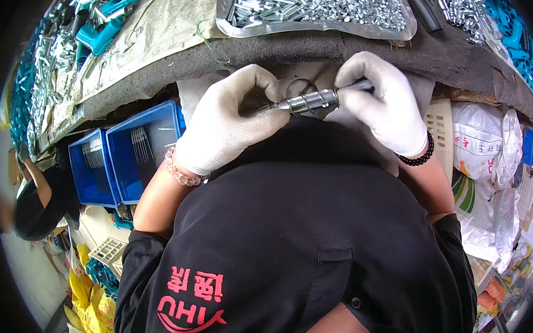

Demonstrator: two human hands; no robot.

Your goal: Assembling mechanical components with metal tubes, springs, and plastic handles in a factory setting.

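Both hands wear white knit gloves and hold one slim metal cylinder assembly (312,101) level in front of my chest, below the bench edge. My left hand (226,121) pinches its thinner left end between thumb and forefinger. My right hand (383,95) closes round its right end, and a bit of the shiny metal shows beside the fingers. A thin dark wire ring (300,86) stands up around or beside the cylinder's middle; I cannot tell how it is attached. The gloves cover both tips of the piece.
A clear tray (316,25) of small metal parts lies on the cloth-covered bench (150,67). Teal tool bodies (97,37) sit at the far left. Blue bins (144,146) hold metal rods. White plastic bags (482,147) hang at the right. Another person's arm (37,183) shows at the left.
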